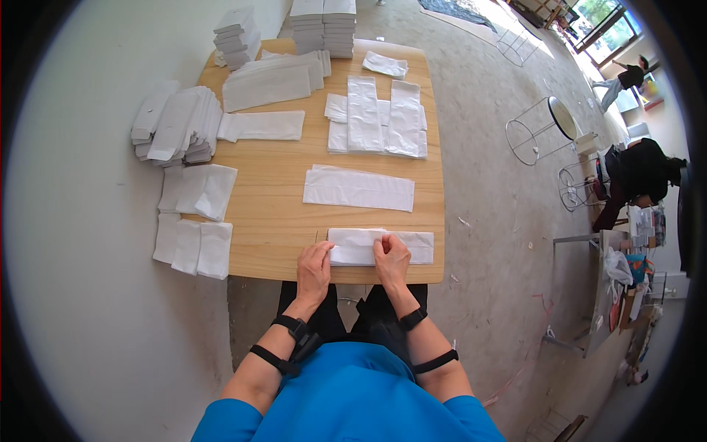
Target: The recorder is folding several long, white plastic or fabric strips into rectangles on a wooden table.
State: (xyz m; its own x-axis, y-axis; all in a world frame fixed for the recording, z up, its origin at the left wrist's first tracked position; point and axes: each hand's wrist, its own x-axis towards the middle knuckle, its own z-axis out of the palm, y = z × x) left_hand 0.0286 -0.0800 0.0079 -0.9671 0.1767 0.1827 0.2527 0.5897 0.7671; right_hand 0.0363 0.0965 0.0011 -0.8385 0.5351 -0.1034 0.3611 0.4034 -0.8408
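A folded white bag-like sheet lies flat at the near edge of the wooden table, its right part a single flat strip. Whether it is paper or thin plastic I cannot tell. My left hand is closed at its left end, thumb and fingers on the edge. My right hand pinches the edge of the folded layer near the middle. Beyond them a longer flat white strip lies crosswise. Farther back, several folded white pieces overlap in a pile.
The wooden table stands against the wall. Along its left side are folded white pieces and stacks of flat white boxes. More white stacks rise at the back. Right of it are stools and a person bending beside a cluttered table.
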